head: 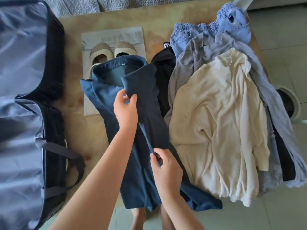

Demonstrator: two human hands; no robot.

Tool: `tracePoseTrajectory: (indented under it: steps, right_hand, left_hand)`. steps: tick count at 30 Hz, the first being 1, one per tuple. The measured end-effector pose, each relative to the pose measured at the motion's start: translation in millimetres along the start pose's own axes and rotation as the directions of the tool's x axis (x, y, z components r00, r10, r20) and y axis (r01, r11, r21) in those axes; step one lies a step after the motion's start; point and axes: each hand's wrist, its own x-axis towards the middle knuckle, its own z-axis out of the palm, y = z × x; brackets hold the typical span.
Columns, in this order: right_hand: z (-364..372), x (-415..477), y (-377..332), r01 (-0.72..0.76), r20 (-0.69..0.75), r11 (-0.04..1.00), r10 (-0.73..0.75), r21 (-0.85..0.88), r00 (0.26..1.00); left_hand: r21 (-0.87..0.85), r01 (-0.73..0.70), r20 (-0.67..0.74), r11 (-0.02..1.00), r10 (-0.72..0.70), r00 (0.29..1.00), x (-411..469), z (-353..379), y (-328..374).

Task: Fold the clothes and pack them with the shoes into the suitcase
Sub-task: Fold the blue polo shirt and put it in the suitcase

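A dark blue collared shirt lies lengthwise on the table's middle, its right side folded inward. My left hand pinches the folded sleeve edge near the chest. My right hand pinches the same folded edge lower down. A pair of beige shoes stands on a grey bag behind the collar, partly covered by it. The open suitcase with blue-grey lining and straps fills the left. A pile of clothes lies at the right, with a cream top uppermost.
In the pile are light blue elastic-waist trousers, a grey-blue garment and a black garment. The tan table ends near my bare feet. Tiled floor lies to the right, a grey quilted sofa behind.
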Motion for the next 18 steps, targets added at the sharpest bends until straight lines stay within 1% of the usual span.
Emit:
tracePoseTrajectory:
  steps: [4, 8, 10, 12, 15, 18]
  right_hand:
    - [16.6, -7.8, -3.2, 0.056, 0.057, 0.997, -0.053, -0.048, 0.997]
    - [24.0, -9.4, -0.4, 0.060, 0.143, 0.995, -0.049, -0.077, 0.988]
    - [25.8, -10.1, -1.4, 0.076, 0.186, 0.995, -0.064, -0.059, 0.981]
    - [26.8, -11.1, -4.3, 0.106, 0.195, 0.993, -0.095, -0.047, 0.976]
    - [28.4, -13.8, -9.0, 0.130, 0.214, 0.990, -0.115, -0.060, 0.970]
    - [28.7, -13.4, -7.2, 0.113, 0.308, 0.990, -0.084, -0.079, 0.948]
  left_hand:
    - [0.083, 0.040, 0.024, 0.996, -0.042, 0.999, 13.1, -18.3, -14.5]
    - [0.141, 0.028, 0.057, 0.990, -0.037, 0.998, 17.6, -20.7, -14.1]
    - [0.148, 0.005, 0.046, 0.989, -0.012, 0.999, 18.3, -22.4, -13.0]
    - [0.148, -0.013, 0.026, 0.989, 0.010, 1.000, 18.2, -24.8, -14.0]
    - [0.159, 0.002, 0.008, 0.987, -0.004, 1.000, 18.8, -30.1, -15.7]
    - [0.194, -0.001, -0.008, 0.981, 0.002, 1.000, 19.2, -32.5, -12.0]
